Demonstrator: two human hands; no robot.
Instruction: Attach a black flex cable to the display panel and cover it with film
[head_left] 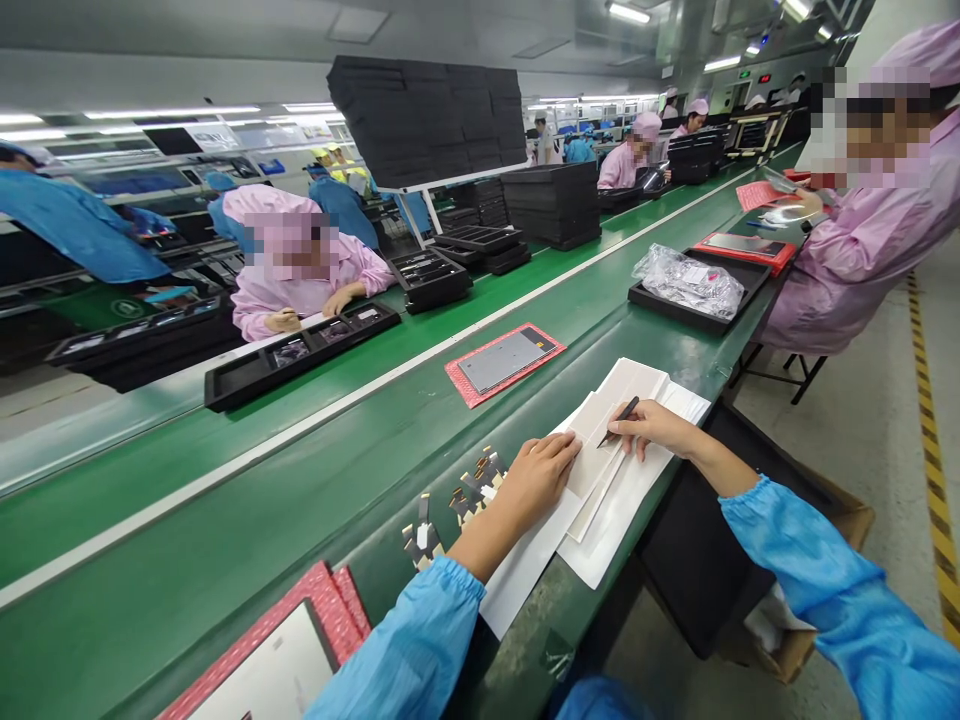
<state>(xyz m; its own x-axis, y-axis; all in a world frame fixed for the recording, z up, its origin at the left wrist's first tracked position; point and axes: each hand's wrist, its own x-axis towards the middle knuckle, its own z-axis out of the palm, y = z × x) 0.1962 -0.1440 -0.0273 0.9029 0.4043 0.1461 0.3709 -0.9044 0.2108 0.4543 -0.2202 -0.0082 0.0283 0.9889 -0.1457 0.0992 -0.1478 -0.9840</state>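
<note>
My right hand (651,428) grips black tweezers (620,420), their fine tip pointing down at a stack of pale sheets (632,386). Beside it, my left hand (541,474) lies on the same sheets with its fingers stretched out and flat. White paper (592,567) is spread under the stack, along the bench's near edge. Left of my left wrist is a loose group of small flex cables (424,535), dark with gold-coloured ends. Whether the tweezer tip pinches anything is too small to tell.
A flat grey panel (504,360) on pink bubble wrap lies on the green bench (360,440). Another panel (270,665) is at lower left. A black tray (686,315) holds clear plastic bags. Co-workers in pink sit across (300,260) and at right.
</note>
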